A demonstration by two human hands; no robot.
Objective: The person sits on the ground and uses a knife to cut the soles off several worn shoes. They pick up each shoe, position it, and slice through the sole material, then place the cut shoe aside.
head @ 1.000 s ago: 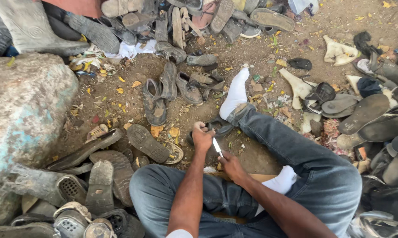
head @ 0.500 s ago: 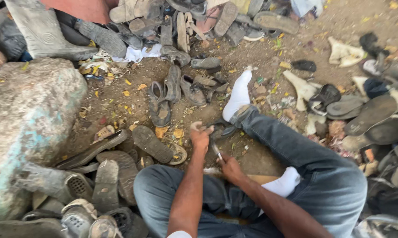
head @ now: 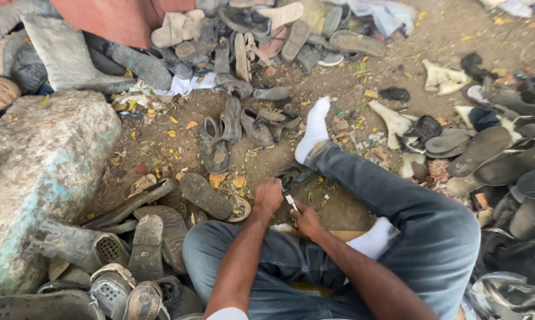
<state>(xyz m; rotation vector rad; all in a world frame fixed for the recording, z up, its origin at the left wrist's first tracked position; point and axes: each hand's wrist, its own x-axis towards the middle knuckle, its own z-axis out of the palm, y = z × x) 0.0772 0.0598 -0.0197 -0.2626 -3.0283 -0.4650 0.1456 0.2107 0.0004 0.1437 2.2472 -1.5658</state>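
I sit on dirt ground in grey jeans and white socks, legs spread. My left hand [head: 268,196] presses down on a dark shoe piece [head: 295,176] lying on the ground between my legs, next to my right shin. My right hand [head: 306,218] grips a small knife [head: 291,202] with a pale blade, its tip pointing up toward the left hand and the dark piece. The two hands are almost touching. How the blade meets the piece is hidden by my fingers.
Worn shoes, sandals and loose soles [head: 205,195] lie all around: a heap at the top [head: 249,29], more at the right [head: 492,154] and bottom left [head: 113,278]. A large rock [head: 36,172] stands at the left. A rubber boot [head: 66,56] lies behind it.
The view has shifted slightly. Both hands stay together over the dark piece, and the knife has dropped a little lower and closer to my lap.
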